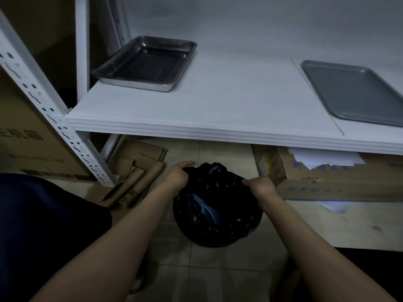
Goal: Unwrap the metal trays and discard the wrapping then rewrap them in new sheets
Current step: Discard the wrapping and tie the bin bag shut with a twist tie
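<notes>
Pinching bin bag [216,205] rim on floor [196,269] with left grip [178,174] and right grip [260,186], both clamped on the black plastic, stretching mouth open, probably to take discarded wrapping. Sitting bare on shelf [229,101] above: deep metal tray [144,62] far left, flat metal tray [357,92] right, well apart, dull steel, no wrap visible, rewrapping not yet begun.

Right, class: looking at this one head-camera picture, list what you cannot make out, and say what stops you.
Flat tray, head view: its right end is cut off by the frame edge.
Inside of the black bag, head view: dark folds hide it, apart from something bluish.
Print on the cardboard box at left, head view: too dim and blurred to read.
Fingertips of the left hand and right hand: curled into the bag's rim.
</notes>
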